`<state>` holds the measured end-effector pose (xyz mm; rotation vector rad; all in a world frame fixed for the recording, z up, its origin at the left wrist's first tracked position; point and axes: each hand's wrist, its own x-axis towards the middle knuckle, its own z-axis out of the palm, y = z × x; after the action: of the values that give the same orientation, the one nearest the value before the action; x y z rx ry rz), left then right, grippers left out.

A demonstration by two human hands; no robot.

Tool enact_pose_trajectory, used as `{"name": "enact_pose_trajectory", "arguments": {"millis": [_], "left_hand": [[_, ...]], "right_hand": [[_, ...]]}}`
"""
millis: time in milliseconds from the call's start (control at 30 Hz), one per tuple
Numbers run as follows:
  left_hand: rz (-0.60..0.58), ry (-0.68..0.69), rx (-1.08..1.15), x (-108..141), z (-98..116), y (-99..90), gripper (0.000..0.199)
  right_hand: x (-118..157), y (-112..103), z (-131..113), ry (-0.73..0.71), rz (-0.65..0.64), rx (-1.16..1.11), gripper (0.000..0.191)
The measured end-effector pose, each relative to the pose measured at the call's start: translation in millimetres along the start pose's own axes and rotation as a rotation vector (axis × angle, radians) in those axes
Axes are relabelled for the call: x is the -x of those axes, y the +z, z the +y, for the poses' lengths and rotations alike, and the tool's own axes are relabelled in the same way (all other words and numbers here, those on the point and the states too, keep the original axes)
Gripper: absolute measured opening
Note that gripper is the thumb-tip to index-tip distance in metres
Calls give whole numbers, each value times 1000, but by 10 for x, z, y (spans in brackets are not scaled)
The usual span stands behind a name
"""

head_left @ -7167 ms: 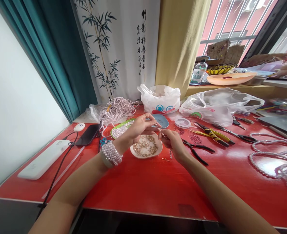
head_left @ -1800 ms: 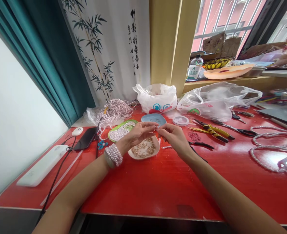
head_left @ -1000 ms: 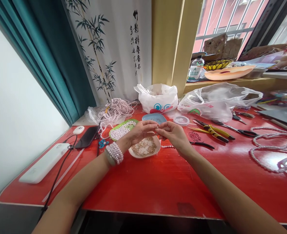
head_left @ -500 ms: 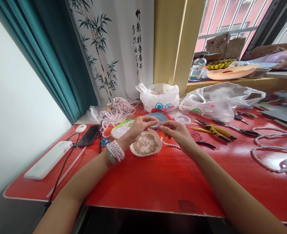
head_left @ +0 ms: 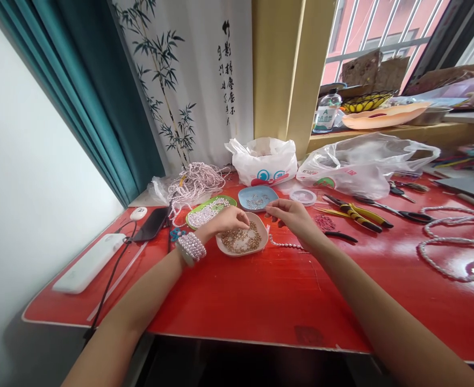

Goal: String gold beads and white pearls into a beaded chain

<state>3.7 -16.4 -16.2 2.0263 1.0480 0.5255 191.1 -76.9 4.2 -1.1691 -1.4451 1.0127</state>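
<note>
My left hand (head_left: pixel 229 220), with several strands of pearl beads (head_left: pixel 192 246) round its wrist, hovers over a pale plate (head_left: pixel 237 252) of small gold beads (head_left: pixel 243 237). Its fingertips are pinched together, and anything between them is too small to see. To the right, my right hand (head_left: pixel 291 216) is raised off the table with thumb and forefinger closed; what they grip does not show. Just behind the hands sits a blue plate (head_left: pixel 263 192) holding small clear or silvery pieces. A green plate (head_left: pixel 231 200) of white pearl beads (head_left: pixel 205 214) lies beyond my left wrist. Below my right hand runs a short pearl string (head_left: pixel 286 245).
Pliers (head_left: pixel 356 216), scissors (head_left: pixel 406 215) and red beads (head_left: pixel 324 223) lie to the right, with long bead strands (head_left: pixel 442 258) farther over. Plastic bags (head_left: pixel 261 161) stand behind. A phone (head_left: pixel 152 223) and a cabled white power bank (head_left: pixel 87 263) are on the left.
My left hand has moved away from my right fingertips, down and left over the gold beads. The blue plate shows more fully. My right hand has barely moved.
</note>
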Motion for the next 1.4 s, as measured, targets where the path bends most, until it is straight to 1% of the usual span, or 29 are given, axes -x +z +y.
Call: {"name": "enact_pose_trajectory", "arguments": {"millis": [200,467,600,767,867,967,1200,1333,1400], "left_hand": [[-15,-20,-159,-7,-40,59,11],[-23,-15,-207,-40,-152,151,13],[0,-14,-206,-35,-127,139,14],[37,-5,-187,-17,-48,62,18],[11,-1,-197,6,-19,48,15],[-10,-3,-205,24,-12,75,14],[-31,-17,-135,31,-14,132,13],[-12,-36,-43,21,-34,145,4],[7,-43,34,13,-35,145,4]], "right_hand": [[16,24,-21,9,-7,2,17],[22,38,-26,8,0,-9,17],[22,36,-24,14,0,-13,17],[11,34,-13,15,0,-14,17],[9,33,-8,15,-2,-3,18],[16,36,-7,13,-5,7,20],[25,42,1,21,-11,4,21],[12,42,15,29,-21,0,19],[11,43,18,30,-31,-4,18]]}}
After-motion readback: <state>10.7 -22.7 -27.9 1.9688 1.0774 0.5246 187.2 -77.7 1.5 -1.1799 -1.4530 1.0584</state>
